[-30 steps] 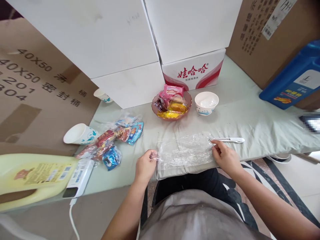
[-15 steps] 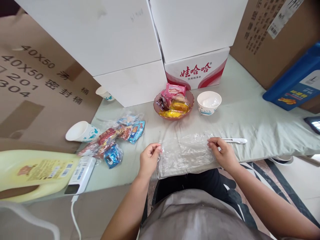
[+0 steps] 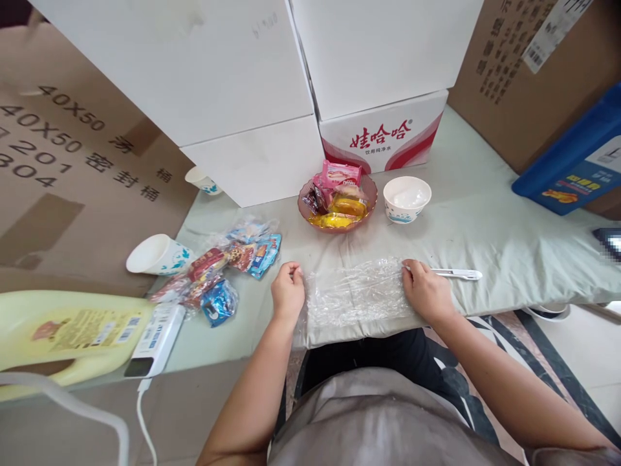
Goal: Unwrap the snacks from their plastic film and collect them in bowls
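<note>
A crinkled clear plastic bag [image 3: 356, 291] lies flattened along the front edge of the cloth-covered table. At its left edge, my left hand [image 3: 288, 292] is closed with curled fingers that seem to grip the plastic; the fingertips are partly hidden. My right hand [image 3: 427, 290] is closed on the bag's right edge, thumb and fingers pressed together. A white utility knife [image 3: 458, 274] lies just behind my right hand. Beyond the bag stands a pinkish glass bowl [image 3: 367, 219] of wrapped snacks, with a paper cup [image 3: 406, 210] holding something clear and plastic to its right.
Wrapped snacks [image 3: 213, 278] lie in a heap on the left, near a tipped paper cup [image 3: 160, 254], a yellow jug [image 3: 72, 333] and a white power bank [image 3: 158, 340] with a cable. White boxes [image 3: 252, 162] line the back. A blue container [image 3: 572, 175] stands at right.
My left hand has moved slightly up and left, its fingers curling more. My right hand has turned palm-down at the bag's right edge. The bag lies a little straighter.
</note>
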The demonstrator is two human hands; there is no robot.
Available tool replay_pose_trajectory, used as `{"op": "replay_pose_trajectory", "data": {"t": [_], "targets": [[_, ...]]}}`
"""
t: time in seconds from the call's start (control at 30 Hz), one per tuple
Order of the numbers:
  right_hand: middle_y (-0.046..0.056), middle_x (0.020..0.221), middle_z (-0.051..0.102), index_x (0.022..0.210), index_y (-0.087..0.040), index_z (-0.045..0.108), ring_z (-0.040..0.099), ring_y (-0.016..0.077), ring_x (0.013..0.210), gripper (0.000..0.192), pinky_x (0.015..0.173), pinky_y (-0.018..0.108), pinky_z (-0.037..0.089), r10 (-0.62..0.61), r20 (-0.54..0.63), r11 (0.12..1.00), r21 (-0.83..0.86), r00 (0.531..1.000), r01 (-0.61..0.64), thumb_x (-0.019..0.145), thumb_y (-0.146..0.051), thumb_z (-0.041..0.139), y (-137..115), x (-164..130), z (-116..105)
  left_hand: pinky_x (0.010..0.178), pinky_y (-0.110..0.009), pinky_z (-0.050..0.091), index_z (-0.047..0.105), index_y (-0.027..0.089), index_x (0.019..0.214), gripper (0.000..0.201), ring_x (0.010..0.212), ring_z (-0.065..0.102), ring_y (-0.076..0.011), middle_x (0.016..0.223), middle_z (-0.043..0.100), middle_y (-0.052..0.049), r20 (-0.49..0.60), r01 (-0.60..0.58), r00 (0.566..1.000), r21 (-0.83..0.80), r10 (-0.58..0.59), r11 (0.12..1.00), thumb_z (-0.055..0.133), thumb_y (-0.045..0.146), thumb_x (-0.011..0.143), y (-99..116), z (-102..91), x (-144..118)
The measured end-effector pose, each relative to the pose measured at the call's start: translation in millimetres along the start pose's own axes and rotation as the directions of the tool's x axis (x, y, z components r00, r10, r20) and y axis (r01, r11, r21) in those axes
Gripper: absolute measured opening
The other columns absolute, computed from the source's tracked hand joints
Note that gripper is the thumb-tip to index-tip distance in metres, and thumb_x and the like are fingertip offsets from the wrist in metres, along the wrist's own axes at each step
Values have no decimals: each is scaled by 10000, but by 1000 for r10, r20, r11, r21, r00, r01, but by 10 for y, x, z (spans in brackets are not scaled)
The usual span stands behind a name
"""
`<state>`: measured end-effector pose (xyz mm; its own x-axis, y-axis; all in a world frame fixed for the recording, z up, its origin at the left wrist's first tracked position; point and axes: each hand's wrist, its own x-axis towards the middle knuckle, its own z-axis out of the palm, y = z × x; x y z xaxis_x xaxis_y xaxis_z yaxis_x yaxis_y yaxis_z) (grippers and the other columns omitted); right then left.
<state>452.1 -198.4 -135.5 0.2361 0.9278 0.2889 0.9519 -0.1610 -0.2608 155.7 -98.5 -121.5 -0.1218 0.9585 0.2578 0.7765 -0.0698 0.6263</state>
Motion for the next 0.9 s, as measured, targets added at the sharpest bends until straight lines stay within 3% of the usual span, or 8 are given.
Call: {"op": "replay_pose_trajectory", "data": {"t": [0.17,0.27,0.37,0.53,0.6,0.7,0.77,0.9], "targets": [[117,970,706,1109,-162,637,654,215,702,379,553,296,404,1,2,1000,20,1000,-1,982,-341,328,-33,-19,21,902,-393,488,619,147,1031,239,1028,606,-246,1013,633,-134,-197,-418,876,147,441,896,436,158,876,170,-104,-196],[111,957,708,1114,-165,637,645,210,684,381,545,297,401,-17,-14,1000,7,1000,17,981,-345,329,-30,-3,18,983,-404,462,638,203,1101,256,1112,593,-232,1104,658,-94,208,-742,660,30,722,669,466,197,912,356,-5,-417],[105,967,706,1140,-170,632,629,210,655,361,546,309,398,21,-2,999,-43,1000,-21,966,-349,370,89,89,-44,1124,-555,300,506,239,1360,450,1383,372,-317,1430,507,-88,513,-808,497,-19,700,588,526,340,922,445,138,-565],[148,987,684,1107,-143,657,632,282,842,350,721,394,471,71,-99,994,-73,993,-78,949,-335,411,279,248,-229,1161,-620,141,347,240,1482,622,1471,182,-339,1572,306,-89,609,-776,527,60,593,628,530,433,919,412,199,-606],[157,1109,668,1147,-149,649,597,299,1043,368,888,433,456,-143,-93,990,-21,985,141,964,-365,413,198,222,-237,1165,-613,133,338,245,1487,628,1473,179,-335,1573,304,-85,611,-776,526,61,592,627,531,431,919,419,195,-607],[122,1400,533,1337,-184,541,437,298,1316,487,1084,486,329,-513,74,858,67,855,509,958,-473,443,-11,111,-132,1170,-597,136,329,259,1492,635,1471,195,-326,1574,303,-77,607,-777,529,65,593,626,529,444,918,419,194,-596],[115,1505,414,1433,-189,437,321,310,1406,605,1131,525,251,-576,173,817,87,799,570,940,-539,454,-94,47,-39,1176,-577,146,329,273,1491,657,1467,212,-321,1577,298,-75,603,-770,546,88,581,632,538,487,906,339,169,-551],[140,1535,355,1456,-166,403,257,337,1437,655,1144,569,212,-519,239,853,80,821,516,926,-543,485,-14,14,-25,1167,-589,156,340,278,1488,685,1462,220,-344,1577,289,-110,539,-673,693,245,479,698,540,540,888,-85,-42,-372]]}}
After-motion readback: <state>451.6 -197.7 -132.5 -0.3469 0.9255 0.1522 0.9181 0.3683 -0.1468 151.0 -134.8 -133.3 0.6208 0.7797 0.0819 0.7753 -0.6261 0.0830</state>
